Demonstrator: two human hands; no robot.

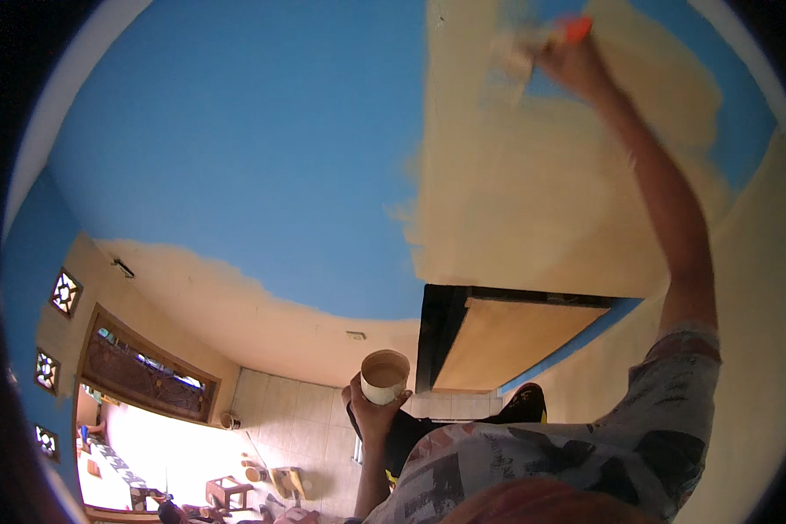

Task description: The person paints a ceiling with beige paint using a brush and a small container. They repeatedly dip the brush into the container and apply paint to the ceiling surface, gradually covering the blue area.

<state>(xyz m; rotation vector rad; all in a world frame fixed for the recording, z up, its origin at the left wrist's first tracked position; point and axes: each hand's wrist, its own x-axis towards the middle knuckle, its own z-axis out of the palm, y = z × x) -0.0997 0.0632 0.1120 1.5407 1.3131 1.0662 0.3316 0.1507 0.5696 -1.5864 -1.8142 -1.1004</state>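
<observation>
The wall is the biggest thing here, blue on one side and tan where the right hand reaches up high. The tan paint spreads out all around that hand and down past the arm. Under it sits a dark door frame. Far below both hands lies a tiled floor, with small stools and tins near a bright doorway. The right hand is shut around a brush with an orange handle; the brush is blurry, and its hairs press on the wall just beside the hand. It looks light and stiff in the handle, soft at the hairs, so the handle is the place to hold. The left hand is curled around a small cup of tan paint, held from below. The cup looks light, but it can spill, so it must stay level.
</observation>
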